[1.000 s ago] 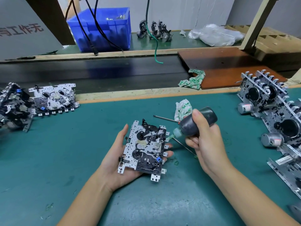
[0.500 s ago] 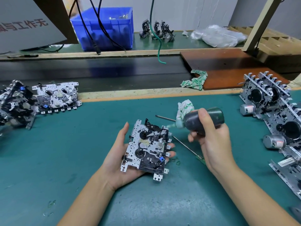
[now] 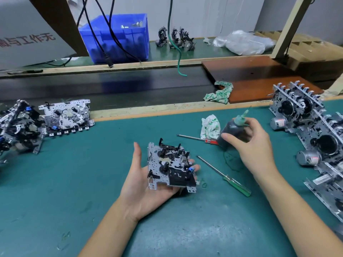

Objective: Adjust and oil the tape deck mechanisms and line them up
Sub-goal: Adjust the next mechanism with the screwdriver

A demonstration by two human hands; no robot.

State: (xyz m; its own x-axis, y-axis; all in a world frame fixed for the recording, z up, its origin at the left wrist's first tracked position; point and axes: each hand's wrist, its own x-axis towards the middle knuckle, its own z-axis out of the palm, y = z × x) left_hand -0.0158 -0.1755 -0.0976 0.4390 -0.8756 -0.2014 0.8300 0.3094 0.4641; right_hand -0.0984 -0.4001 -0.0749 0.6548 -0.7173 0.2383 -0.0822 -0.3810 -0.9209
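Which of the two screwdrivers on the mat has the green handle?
The green-handled screwdriver lies nearer the person, just right of the mechanism in the left hand. The other, the red-handled screwdriver, lies farther back by the white rag.

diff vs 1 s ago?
The right hand pulled the oil bottle away from the mechanism to the right and stood it nozzle-up on the mat, grip loosening. The left hand cradles the mechanism as before; both screwdrivers stay put.

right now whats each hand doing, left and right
Left hand: open, palm up, carrying the tape deck mechanism.
Right hand: fingers curled round the dark oil bottle, nozzle pointing up.
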